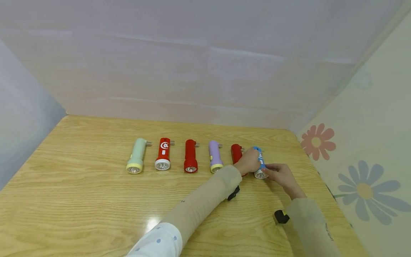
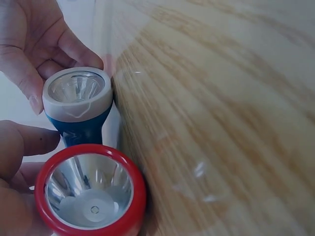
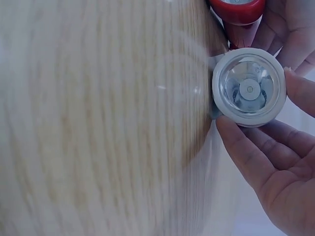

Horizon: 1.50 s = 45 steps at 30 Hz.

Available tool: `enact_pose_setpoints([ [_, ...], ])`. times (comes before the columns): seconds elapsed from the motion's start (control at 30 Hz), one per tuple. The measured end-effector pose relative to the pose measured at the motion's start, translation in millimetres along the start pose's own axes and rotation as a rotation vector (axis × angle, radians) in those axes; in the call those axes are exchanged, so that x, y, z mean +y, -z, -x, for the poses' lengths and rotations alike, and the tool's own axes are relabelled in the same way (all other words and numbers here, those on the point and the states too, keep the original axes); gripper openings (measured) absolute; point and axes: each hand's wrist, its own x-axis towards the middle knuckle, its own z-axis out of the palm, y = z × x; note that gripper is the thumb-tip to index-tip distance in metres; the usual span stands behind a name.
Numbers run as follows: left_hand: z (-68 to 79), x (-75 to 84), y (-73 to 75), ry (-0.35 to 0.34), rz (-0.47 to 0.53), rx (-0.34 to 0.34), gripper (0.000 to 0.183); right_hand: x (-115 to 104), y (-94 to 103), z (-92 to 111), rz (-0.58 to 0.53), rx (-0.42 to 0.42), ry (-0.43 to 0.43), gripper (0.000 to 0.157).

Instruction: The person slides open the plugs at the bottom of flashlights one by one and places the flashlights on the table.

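My right hand (image 1: 282, 175) pinches the white-rimmed head of a blue flashlight (image 1: 261, 162) between thumb and fingers. The flashlight lies at the right end of a row, its lens (image 3: 249, 88) facing my side. My left hand (image 1: 249, 161) reaches over a red flashlight (image 1: 236, 152), mostly covering it in the head view. In the left wrist view, a left fingertip (image 2: 42, 140) is right at the blue body behind the red lens rim (image 2: 91, 191). Other left fingers bend beside the red flashlight; I cannot tell whether they grip either one.
Left along the row lie a purple flashlight (image 1: 214, 153), another red one (image 1: 191, 153), a red one with a white rim (image 1: 163, 151) and a pale green one (image 1: 137, 153). They rest on a wooden table (image 1: 80, 200). Small black devices (image 1: 281, 216) show near the sleeves. A flowered panel (image 1: 363, 157) stands right.
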Motion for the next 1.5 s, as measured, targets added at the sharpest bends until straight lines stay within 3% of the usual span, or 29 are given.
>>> enact_pose_setpoints([
  [0.17, 0.3, 0.4, 1.6, 0.012, -0.018, -0.013, 0.035, -1.3, 0.2, -1.2, 0.029, 0.002, 0.0, 0.05],
  [0.37, 2.9, 1.3, 1.3, 0.002, -0.024, 0.003, 0.023, 0.4, 0.7, 1.5, -0.009, -0.02, 0.003, 0.055],
  [0.57, 9.1, 2.4, 6.7, -0.005, 0.019, 0.019, 0.029, 0.6, 1.7, 4.6, -0.022, -0.016, -0.01, 0.059],
  [0.77, 19.1, 1.9, 19.7, -0.058, 0.088, 0.043, 0.035, -2.2, 3.1, 7.5, 0.046, 0.007, -0.003, 0.06],
  [0.9, 26.8, -0.9, 28.2, -0.103, 0.169, 0.1, 0.032, -3.9, 3.8, 10.8, 0.15, 0.088, 0.032, 0.058],
  [1.13, 46.5, -17.1, 36.8, -0.197, 0.343, 0.21, 0.012, -13.8, 1.6, 14.5, 0.267, 0.32, 0.073, 0.049],
  [1.3, 70.2, -30.4, 43.6, -0.204, 0.416, 0.263, 0.011, -23.8, -7.9, 16.5, 0.267, 0.426, 0.097, 0.04],
  [1.5, 92.4, -44.7, 48.8, -0.189, 0.48, 0.281, 0.011, -37.6, -26.7, 19.7, 0.21, 0.509, 0.186, 0.02],
])
